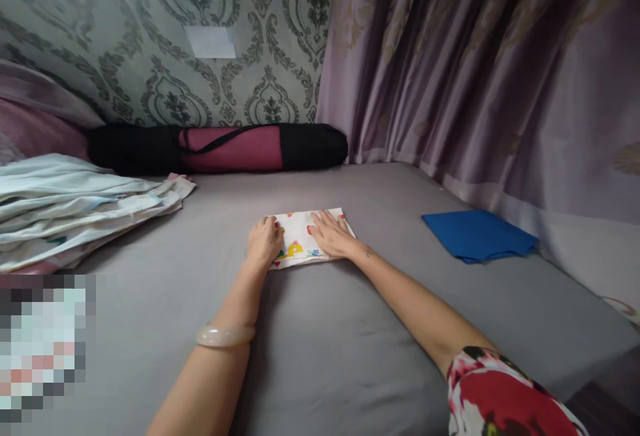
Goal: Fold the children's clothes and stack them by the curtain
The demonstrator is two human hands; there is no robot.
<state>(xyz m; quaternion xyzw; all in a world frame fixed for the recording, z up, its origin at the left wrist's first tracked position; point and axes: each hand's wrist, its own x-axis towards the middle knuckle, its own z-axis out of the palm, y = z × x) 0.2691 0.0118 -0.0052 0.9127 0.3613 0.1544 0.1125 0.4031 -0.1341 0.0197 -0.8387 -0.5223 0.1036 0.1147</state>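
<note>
A folded white cloth (296, 228) with a colourful print, yellow and red shapes among it, lies flat on the grey bed sheet (320, 329). At the cloth's left edge is my left hand (265, 243), its fingers curled in and gripping that side; the fingertips are partly hidden. My right hand (331, 233) rests palm down on the right part of the cloth, fingers stretched out and slightly spread. A pale bangle (225, 336) circles my left wrist.
A folded blue cloth (477, 235) lies to the right. Crumpled pale fabric (90, 199) is heaped at the left. A long black and maroon bag (235, 149) lies along the patterned wall, with purple curtains (430, 56) at right. The lower left corner is pixelated.
</note>
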